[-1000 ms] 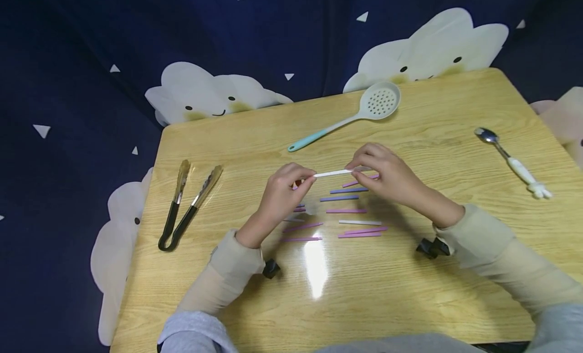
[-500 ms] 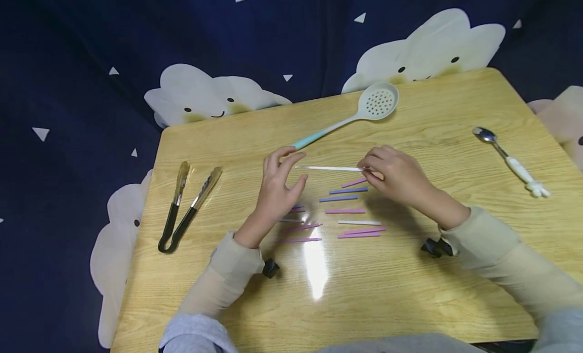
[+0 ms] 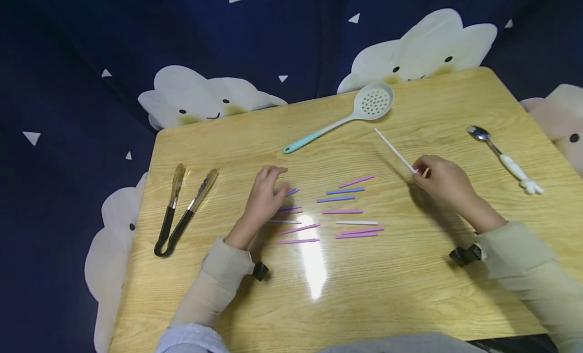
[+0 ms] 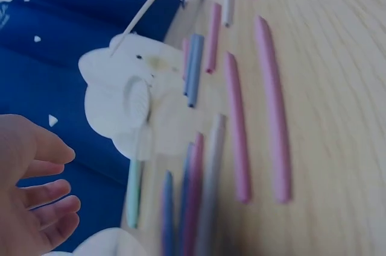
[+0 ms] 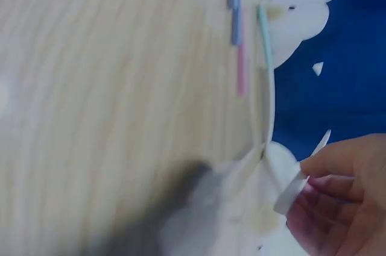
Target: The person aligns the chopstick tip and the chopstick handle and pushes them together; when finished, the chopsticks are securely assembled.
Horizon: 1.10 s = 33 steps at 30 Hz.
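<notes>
**White Strip Aloft on the Right, Nothing Held on the Left**

Apparently into a holding-and-carrying step here! Pinched near one end in the right-hand grip (image 3: 444,180), between thumb and fingers: a long, thin white strip (image 3: 394,150), paper or plastic impossible to tell. Raised off the pale wood-grain desk (image 3: 382,287), slanting outward from the fingertips towards the pale grey slotted spoon with mint-green handle (image 3: 339,121), and well apart from both columns of sticks. Over to the left-hand grip (image 3: 264,193): relaxed, loosely bent, bearing nothing, right beside the left column of slim pink, blue and white sticks (image 3: 299,229). Called for next, at a guess: a light, steady pinch against bending, plus clearance over the right column of similar slim sticks (image 3: 343,211).
</notes>
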Tool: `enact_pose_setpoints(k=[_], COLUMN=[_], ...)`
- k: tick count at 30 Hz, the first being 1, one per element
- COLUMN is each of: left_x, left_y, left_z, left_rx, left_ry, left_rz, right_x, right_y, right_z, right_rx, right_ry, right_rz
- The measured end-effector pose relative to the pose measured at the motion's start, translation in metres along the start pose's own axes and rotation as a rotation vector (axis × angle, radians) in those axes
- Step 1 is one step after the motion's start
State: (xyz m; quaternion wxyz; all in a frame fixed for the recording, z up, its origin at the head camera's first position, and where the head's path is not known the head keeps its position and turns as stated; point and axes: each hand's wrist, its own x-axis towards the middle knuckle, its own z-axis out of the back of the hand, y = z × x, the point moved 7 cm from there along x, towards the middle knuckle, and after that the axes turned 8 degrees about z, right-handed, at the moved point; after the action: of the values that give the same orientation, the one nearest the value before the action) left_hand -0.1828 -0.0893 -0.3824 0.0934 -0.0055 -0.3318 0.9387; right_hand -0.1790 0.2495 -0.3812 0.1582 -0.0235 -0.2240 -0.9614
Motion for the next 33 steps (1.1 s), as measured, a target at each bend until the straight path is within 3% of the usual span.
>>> enact_pose_setpoints(k=[7,20,25,29,33], left_x=[0.005,0.008,0.009,0.01,0.011], left_y=[0.02,0.036,0.037,0.036,0.035], left_z=[-0.009,-0.012,-0.011,-0.01,-0.011], left_rx=[0.041,0.001,0.008,0.014,0.029], left_ry=[0.018,0.041,0.049,0.051,0.059], left_rz=[0.049,0.107,0.108,0.098,0.071], right_x=[-0.008,-0.016,-0.012,-0.002,0.015], right_y=[-0.031,-0.052,-0.048,-0.042,-0.028], right_z=[-0.013,-0.034,-0.027,-0.015,-0.011], right_rx=[0.039,0.125,0.081,0.016,0.004], right_ry=[0.127,0.294,0.292,0.229,0.173], right_rz=[-0.126,-0.241,-0.215,-0.191,-0.095])
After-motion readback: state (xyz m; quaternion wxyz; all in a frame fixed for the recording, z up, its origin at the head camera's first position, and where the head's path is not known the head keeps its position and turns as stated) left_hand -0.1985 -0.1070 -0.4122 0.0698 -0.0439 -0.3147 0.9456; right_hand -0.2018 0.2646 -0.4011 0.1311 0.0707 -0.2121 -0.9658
